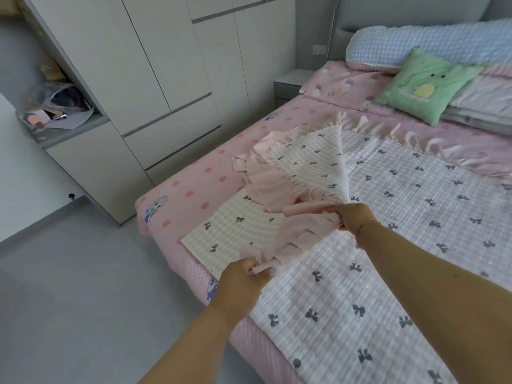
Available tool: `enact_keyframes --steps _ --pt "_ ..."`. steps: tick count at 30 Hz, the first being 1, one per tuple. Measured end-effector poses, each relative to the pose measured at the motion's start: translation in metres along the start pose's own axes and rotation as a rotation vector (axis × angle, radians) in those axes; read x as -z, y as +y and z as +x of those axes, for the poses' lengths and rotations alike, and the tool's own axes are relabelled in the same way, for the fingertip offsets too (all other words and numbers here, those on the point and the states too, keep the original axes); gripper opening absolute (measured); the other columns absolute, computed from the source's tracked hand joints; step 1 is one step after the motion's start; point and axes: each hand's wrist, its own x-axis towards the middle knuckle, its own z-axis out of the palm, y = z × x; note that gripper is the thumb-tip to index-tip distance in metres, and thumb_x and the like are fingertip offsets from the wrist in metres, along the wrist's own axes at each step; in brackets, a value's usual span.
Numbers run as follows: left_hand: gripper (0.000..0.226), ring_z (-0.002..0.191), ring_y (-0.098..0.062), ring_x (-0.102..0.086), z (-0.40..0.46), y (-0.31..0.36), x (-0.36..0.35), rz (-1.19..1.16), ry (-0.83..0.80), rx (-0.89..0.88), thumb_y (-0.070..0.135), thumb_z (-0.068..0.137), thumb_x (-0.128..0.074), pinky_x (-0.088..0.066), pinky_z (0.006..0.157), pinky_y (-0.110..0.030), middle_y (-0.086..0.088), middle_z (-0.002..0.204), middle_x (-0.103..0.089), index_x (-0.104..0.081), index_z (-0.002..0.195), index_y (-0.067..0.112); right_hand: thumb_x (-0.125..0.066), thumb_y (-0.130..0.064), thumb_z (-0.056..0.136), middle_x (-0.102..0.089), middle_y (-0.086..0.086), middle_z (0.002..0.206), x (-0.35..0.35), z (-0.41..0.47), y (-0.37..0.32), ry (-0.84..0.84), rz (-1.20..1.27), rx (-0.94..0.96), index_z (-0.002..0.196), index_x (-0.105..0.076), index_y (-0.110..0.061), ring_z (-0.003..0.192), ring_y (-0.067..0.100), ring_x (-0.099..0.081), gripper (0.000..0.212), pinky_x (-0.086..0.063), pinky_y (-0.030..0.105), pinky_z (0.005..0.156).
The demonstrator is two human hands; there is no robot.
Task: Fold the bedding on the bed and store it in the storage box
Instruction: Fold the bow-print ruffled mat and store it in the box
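Your left hand [243, 275] and right hand [349, 216] each grip the pink ruffled edge of the blanket [388, 259], which lies spread over the bed [194, 189] at frame centre-right.

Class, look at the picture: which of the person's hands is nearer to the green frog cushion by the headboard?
Right. The right hand grips the quilt's frill further up the bed, below the cushion; the left hand grips it at the bed's edge.

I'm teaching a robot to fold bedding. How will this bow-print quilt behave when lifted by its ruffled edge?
Probably floppy: the bow-print quilt drapes and creases between the left hand and right hand. Likely light, since finger grips raise its corner.
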Motion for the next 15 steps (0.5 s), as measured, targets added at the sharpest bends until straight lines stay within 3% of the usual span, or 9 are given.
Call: enact_keyframes --steps 5,7,11,15 --pt "0.041 0.044 -0.002 -0.033 -0.059 0.002 -0.035 -0.002 -0.001 -0.060 0.026 0.088 -0.069 -0.032 0.047 -0.016 0.015 0.044 -0.037 -0.047 0.055 0.016 -0.067 -0.032 0.083 -0.064 0.013 0.079 0.044 -0.043 0.035 0.029 0.001 -0.003 0.106 -0.062 0.005 0.089 0.033 -0.063 0.044 -0.051 0.045 0.094" --pt "0.043 0.041 -0.001 -0.030 -0.095 0.004 -0.052 0.014 -0.013 -0.074 0.025 0.089 -0.069 -0.027 0.044 -0.014 0.015 0.042 -0.034 -0.044 0.055 0.015 -0.067 -0.032 0.083 -0.065 0.016 0.086 0.069 -0.070 0.056 0.042 0.002 0.002 0.108 -0.062 0.004 0.093 0.035 -0.064 0.045 -0.051 0.044 0.093" --pt "0.041 0.036 -0.001 -0.032 -0.155 0.004 -0.092 -0.027 -0.045 -0.065 0.026 0.089 -0.068 -0.027 0.041 -0.012 0.014 0.044 -0.034 -0.045 0.056 0.016 -0.067 -0.026 0.084 -0.065 0.017 0.089 0.118 -0.110 0.090 0.068 -0.006 0.022 0.119 -0.057 0.004 0.082 0.028 -0.062 0.047 -0.051 0.038 0.084" --pt "0.043 0.035 0.001 -0.038 -0.200 0.010 -0.129 0.002 -0.081 -0.078 0.027 0.090 -0.067 -0.027 0.042 -0.010 0.016 0.037 -0.037 -0.043 0.055 0.017 -0.065 -0.020 0.085 -0.062 0.013 0.081 0.165 -0.142 0.122 0.080 -0.026 0.019 0.109 -0.061 0.004 0.083 0.027 -0.060 0.035 -0.051 0.040 0.087"
